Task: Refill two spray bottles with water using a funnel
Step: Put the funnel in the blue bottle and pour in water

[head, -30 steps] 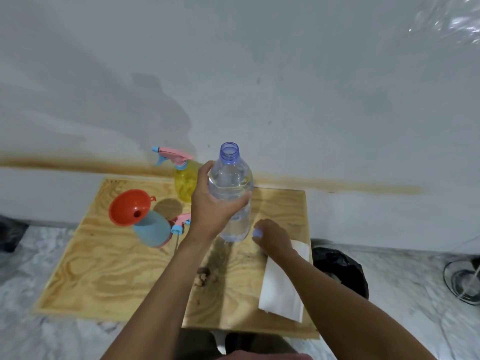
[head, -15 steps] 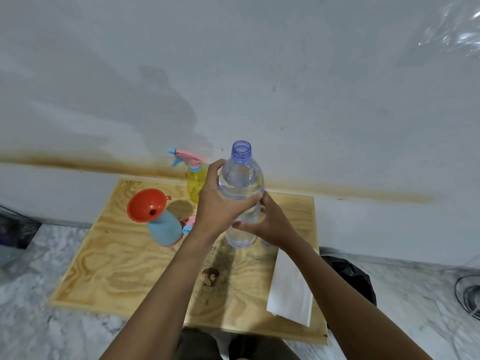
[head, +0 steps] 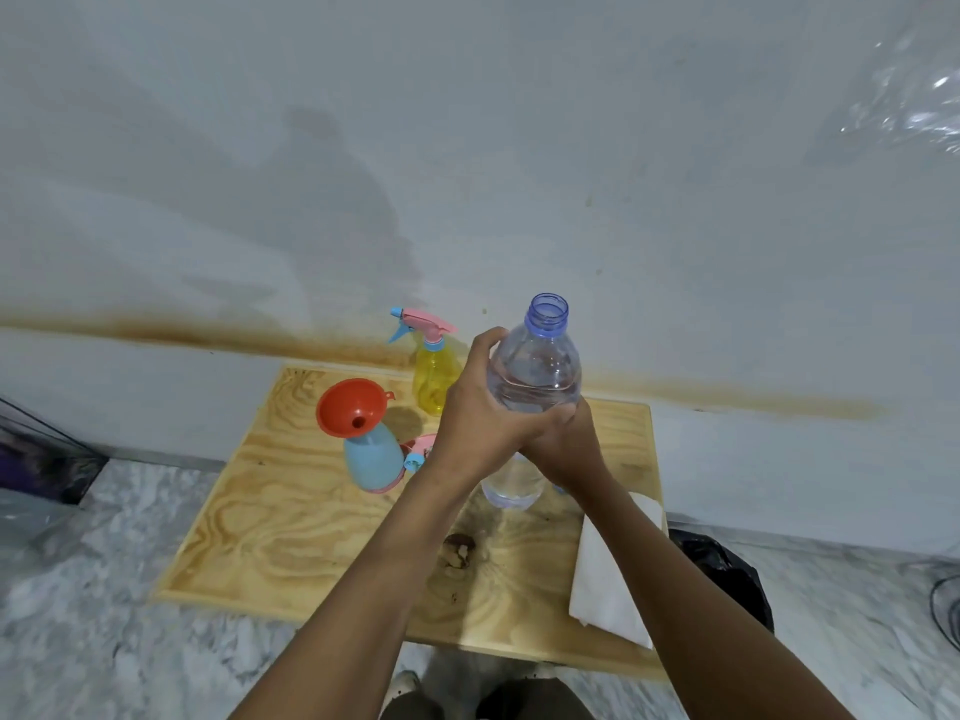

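Holding the water bottle (head: 535, 366) upright over the tabletop (head: 291, 537), cap off, mouth up. Left hand (head: 483, 418) wraps the shoulder from the left. Right hand (head: 563, 444) curls round the body from the right, a little lower. Both grips are closed on the bottle and fingers meet at its front. Water line sits near the shoulder.

Key relation: the orange funnel (head: 350, 407) is seated in the neck of the blue spray bottle (head: 371, 457), which stands to the left of the grip and lower than the bottle's mouth. Left hand is the nearer one. Bottle's long axis is vertical, so pouring likely means carrying it left and tipping the mouth leftward over the funnel bowl.

Yellow spray bottle (head: 434, 379), sprayer on, stands behind, between funnel and grip, and could be knocked in passing. Loose sprayer head (head: 418, 452) lies just beside the blue bottle.
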Demonstrator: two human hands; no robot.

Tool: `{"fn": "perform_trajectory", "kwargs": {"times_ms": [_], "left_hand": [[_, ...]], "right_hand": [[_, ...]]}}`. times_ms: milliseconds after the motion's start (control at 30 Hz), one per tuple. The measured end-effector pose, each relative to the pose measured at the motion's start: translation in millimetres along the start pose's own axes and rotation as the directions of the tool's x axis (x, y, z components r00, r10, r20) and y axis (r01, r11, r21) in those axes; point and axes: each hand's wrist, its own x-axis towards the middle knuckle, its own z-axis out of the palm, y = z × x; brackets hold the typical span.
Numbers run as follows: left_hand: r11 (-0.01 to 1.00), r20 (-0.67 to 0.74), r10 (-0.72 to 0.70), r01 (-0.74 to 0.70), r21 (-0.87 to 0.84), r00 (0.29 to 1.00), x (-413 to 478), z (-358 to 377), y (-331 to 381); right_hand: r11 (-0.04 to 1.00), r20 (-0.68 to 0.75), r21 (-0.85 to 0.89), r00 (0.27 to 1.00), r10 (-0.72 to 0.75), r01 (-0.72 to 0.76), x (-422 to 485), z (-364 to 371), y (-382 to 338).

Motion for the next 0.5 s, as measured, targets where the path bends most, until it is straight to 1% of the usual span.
{"fn": "perform_trajectory", "kwargs": {"times_ms": [100, 167, 267, 300, 333, 400, 433, 467, 500], "left_hand": [[1.000, 0.046, -0.011, 0.011, -0.009, 0.999, -7, -13, 4], [1.000, 0.126, -0.019, 0.020, -0.005, 0.992, -8, -29, 5], [0.999, 0.287, -0.046, 0.035, 0.040, 0.957, -7, -67, 6], [0.998, 0.293, -0.031, 0.015, 0.055, 0.956, -6, -83, 3], [0.998, 0.251, 0.003, -0.020, 0.065, 0.968, -5, -99, -1], [0.991, 0.051, 0.077, -0.082, 0.106, 0.996, -4, -132, -21], [0.986, -0.049, 0.089, -0.081, 0.147, 0.995, -5, -147, -34], [0.980, -0.113, 0.077, -0.054, 0.194, 0.991, -5, -159, -48], [0.972, -0.137, 0.037, -0.004, 0.235, 0.990, -5, -167, -64]], "right_hand": [[0.998, -0.038, 0.066, 0.999, -0.005, 0.007, -7, 8, -14], [0.995, -0.041, 0.094, 0.999, -0.017, 0.021, -11, 12, -22], [0.990, -0.013, 0.136, 1.000, -0.019, 0.020, -17, 18, -33], [0.992, 0.002, 0.126, 1.000, -0.008, 0.008, -18, 20, -35], [0.993, 0.014, 0.117, 1.000, 0.011, -0.012, -20, 22, -37], [0.995, 0.048, 0.090, 0.998, 0.044, -0.048, -22, 26, -39], [0.996, 0.068, 0.069, 0.996, 0.053, -0.058, -23, 28, -41], [0.996, 0.091, 0.051, 0.994, 0.062, -0.067, -24, 30, -43], [0.997, 0.116, 0.027, 0.991, 0.072, -0.075, -25, 32, -45]]}}
